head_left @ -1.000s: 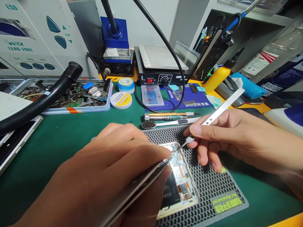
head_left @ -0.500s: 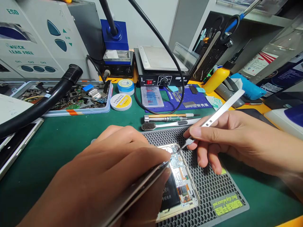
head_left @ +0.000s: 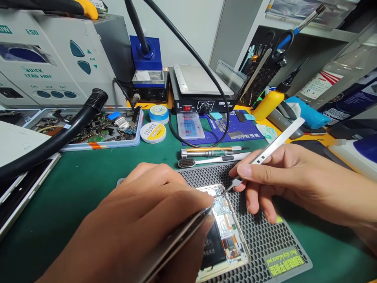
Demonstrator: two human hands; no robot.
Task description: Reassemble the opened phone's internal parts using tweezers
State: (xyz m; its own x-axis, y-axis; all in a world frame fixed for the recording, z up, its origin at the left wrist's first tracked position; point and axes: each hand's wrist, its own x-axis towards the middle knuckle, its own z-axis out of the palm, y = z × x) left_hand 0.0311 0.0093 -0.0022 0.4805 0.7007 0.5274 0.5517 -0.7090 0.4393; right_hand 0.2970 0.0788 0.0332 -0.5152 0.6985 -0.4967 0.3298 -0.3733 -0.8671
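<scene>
An opened phone lies on the grey honeycomb mat, its black battery and circuit board exposed. My left hand is closed around the edge of a thin panel, seen nearly edge-on, which looks like the phone's screen. It is raised at an angle over the phone's left side and hides part of it. In my right hand a pair of metal tweezers is pinched between thumb and fingers. Their bent tip points into the phone's top end, close to my left fingertips.
Behind the mat lie a toothbrush and pen-like tools. Round tins and a tray of circuit boards stand further left. A black hose crosses the left side. A heating plate and a yellow bottle are at the back.
The camera view has shifted slightly, so the bench things appear lower. Both hands keep their holds, and the tweezers' tip stays at the phone's top end.
</scene>
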